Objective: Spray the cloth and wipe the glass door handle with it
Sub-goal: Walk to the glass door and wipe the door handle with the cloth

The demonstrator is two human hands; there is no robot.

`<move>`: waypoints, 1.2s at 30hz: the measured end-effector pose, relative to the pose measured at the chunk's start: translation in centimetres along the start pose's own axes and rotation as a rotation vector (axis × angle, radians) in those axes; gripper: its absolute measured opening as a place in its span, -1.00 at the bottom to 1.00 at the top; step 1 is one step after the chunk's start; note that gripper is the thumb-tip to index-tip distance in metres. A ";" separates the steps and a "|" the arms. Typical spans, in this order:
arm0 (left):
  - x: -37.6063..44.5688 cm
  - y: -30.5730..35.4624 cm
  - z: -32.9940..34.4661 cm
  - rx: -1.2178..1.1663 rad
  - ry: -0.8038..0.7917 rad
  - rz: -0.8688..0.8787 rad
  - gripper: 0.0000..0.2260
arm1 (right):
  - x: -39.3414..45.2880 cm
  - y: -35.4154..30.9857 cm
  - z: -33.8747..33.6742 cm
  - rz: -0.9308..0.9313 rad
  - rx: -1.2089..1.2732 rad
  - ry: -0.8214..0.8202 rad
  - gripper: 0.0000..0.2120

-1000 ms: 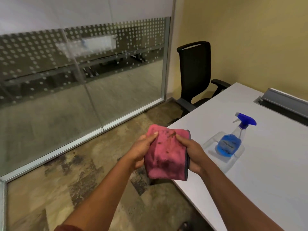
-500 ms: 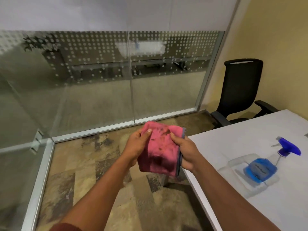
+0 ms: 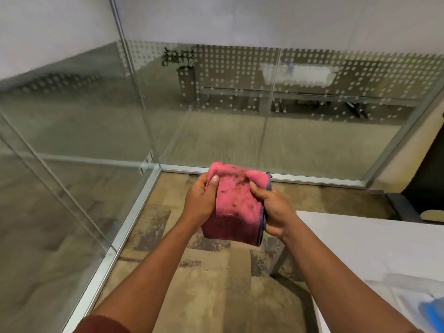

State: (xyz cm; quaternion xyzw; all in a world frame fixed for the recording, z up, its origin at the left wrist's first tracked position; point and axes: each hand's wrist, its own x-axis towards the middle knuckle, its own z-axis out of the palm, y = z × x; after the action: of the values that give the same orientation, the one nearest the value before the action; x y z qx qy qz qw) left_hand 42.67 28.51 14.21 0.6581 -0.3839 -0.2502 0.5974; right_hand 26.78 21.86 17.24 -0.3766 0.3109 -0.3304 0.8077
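A folded pink cloth (image 3: 234, 207) with dark spots and a grey edge is held in front of me over the floor. My left hand (image 3: 200, 201) grips its left side with the thumb on top. My right hand (image 3: 271, 210) grips its right edge. The blue spray bottle (image 3: 432, 313) shows only as a blurred blue patch on the white table (image 3: 360, 241) at the bottom right. A glass door (image 3: 72, 131) stands at the left, with a small metal fitting (image 3: 146, 162) near its lower corner. No door handle is in view.
Glass partition walls (image 3: 264, 116) with a dotted frosted band run across the back, framed by a metal floor rail (image 3: 300, 177). A black office chair (image 3: 422, 183) sits at the right edge. Patterned carpet (image 3: 211, 284) lies below my arms.
The view has swung left: the chair and bottle have slid toward the right edge and the glass door has come into view at the left. Both hands still hold the cloth the same way.
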 end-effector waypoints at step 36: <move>-35.2 -0.5 -34.4 0.041 0.820 -0.124 -0.57 | -20.3 23.2 27.8 0.590 -0.169 -0.739 -0.83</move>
State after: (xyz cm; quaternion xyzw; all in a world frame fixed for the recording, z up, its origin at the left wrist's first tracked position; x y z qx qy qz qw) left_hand 49.42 77.25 14.71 0.7369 -0.0787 0.0051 0.6714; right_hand 42.71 60.23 18.03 -0.4288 0.1224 0.0954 0.8900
